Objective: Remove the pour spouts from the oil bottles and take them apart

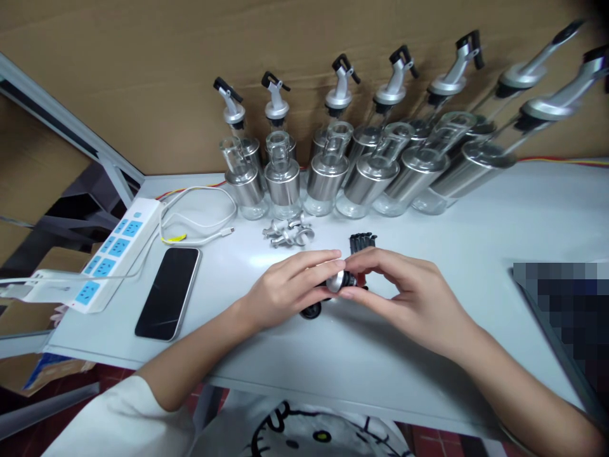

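Both hands meet above the table around a silver pour spout [335, 282] with a black stopper. My left hand [288, 285] grips its metal part from the left, fingers together. From the right, my right hand [412, 292] pinches the black stopper end between thumb and fingers. Under my left fingertips, black round parts [311, 310] rest on the table. Just behind the hands are a row of black pieces [362, 241] and, further left, a small pile of silver spouts [289, 231]. Something red shows partly behind my right fingers.
Glass bottles with steel sleeves [284, 187] line the back, the rear ones topped by spouts. At left lie a phone [167, 293], a white cable [204, 240] and a power strip [111, 254]. A dark-edged, pixelated object [566, 317] is at right.
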The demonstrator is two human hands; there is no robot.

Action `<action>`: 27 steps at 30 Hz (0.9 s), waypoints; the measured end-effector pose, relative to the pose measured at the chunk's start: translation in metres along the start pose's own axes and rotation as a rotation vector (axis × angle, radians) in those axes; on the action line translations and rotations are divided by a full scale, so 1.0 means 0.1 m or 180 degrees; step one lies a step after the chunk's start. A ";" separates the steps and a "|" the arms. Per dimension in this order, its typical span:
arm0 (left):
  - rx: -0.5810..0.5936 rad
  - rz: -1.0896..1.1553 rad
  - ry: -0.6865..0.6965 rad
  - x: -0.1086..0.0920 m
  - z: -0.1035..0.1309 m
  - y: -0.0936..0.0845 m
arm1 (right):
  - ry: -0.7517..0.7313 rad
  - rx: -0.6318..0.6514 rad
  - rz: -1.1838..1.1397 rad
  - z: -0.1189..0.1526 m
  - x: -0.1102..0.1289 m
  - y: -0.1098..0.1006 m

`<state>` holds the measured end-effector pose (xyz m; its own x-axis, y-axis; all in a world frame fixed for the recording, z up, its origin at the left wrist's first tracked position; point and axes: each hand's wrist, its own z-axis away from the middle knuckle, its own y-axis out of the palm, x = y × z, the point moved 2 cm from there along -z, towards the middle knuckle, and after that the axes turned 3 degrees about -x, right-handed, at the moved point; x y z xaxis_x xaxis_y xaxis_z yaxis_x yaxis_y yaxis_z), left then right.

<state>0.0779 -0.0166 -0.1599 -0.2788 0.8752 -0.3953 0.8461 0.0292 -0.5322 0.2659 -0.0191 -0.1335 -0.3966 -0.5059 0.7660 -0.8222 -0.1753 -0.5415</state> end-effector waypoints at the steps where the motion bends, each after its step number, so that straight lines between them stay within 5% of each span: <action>1: -0.0004 -0.0006 0.0016 0.00 0.00 0.00 | 0.0018 0.0024 0.0008 0.00 0.01 0.00; 14: -0.0057 0.0024 0.0406 0.00 -0.05 -0.02 | -0.0132 0.0415 -0.0006 0.02 0.03 0.00; 27: 0.0278 -0.0111 0.0281 -0.06 -0.12 -0.04 | -0.0256 0.0386 0.0030 0.00 0.09 0.00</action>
<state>0.0816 -0.0156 -0.1464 -0.2630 0.9136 -0.3101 0.7927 0.0214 -0.6093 0.2624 -0.0235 -0.1269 -0.3660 -0.5732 0.7331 -0.7614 -0.2685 -0.5900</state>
